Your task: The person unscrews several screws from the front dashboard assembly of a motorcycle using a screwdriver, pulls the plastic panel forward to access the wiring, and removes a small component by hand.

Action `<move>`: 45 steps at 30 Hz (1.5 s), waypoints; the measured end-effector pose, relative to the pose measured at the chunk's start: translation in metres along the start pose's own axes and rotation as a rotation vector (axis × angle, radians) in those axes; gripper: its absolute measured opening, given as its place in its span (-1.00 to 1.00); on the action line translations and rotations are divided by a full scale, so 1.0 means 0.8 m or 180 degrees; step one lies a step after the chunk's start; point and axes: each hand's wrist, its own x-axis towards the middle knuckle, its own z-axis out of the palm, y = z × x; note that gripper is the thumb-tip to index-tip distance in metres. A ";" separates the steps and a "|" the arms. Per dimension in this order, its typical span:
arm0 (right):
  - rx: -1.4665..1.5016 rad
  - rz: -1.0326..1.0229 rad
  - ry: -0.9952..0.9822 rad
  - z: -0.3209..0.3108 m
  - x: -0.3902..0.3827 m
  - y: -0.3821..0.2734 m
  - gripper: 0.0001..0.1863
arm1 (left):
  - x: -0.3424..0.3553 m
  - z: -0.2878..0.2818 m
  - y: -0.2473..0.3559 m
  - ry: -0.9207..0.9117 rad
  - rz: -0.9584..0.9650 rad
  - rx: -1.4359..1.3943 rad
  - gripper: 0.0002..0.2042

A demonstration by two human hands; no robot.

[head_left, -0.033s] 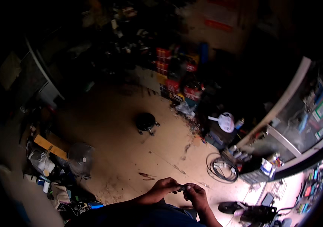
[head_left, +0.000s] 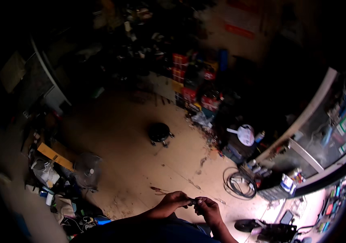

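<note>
Low in the head view, my left hand (head_left: 176, 201) and my right hand (head_left: 207, 208) meet in front of my body. A small dark part (head_left: 192, 202) is pinched between the fingertips of both; it is too small and shaded for me to name. Just beyond my left hand, a red-handled tool that looks like pliers (head_left: 157, 189) lies on the tan floor (head_left: 140, 170). My fingers partly cover the dark part.
A round black wheeled stool (head_left: 159, 132) stands ahead. To the right are a coiled black hose or cable (head_left: 239, 183), a glass cabinet (head_left: 308, 141) and a motorbike (head_left: 266, 229). A fan (head_left: 87, 171) and clutter sit left. Red boxes (head_left: 180, 67) are stacked at the back.
The whole view has shifted slightly, so the surroundings sit a little lower and to the right. Both hands keep hold of the small dark part.
</note>
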 end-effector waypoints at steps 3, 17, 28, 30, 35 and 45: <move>-0.0060 0.0087 -0.0523 0.097 0.062 -0.010 -0.68 | -0.025 -0.115 0.013 -0.0067 0.0121 -0.0982 -0.82; -0.1590 0.0652 -0.1453 0.323 0.415 -0.086 -0.69 | 0.075 -0.417 0.142 0.0814 0.0436 0.0036 -0.71; -0.3912 -0.0561 -0.4015 0.639 0.743 -0.131 -0.44 | 0.130 -0.648 0.262 0.2426 0.1025 0.1217 -0.27; -0.3749 -0.0516 -0.4215 0.683 0.793 -0.115 -0.43 | 0.138 -0.706 0.268 0.2593 0.1099 0.0571 -0.30; -0.3667 -0.0244 -0.4177 0.786 0.923 -0.082 -0.41 | 0.188 -0.875 0.263 0.2420 0.1066 -0.0863 -0.42; -0.2712 0.0894 -0.2618 0.994 1.190 -0.139 -0.54 | 0.311 -1.242 0.499 0.1503 0.0499 0.0830 -0.34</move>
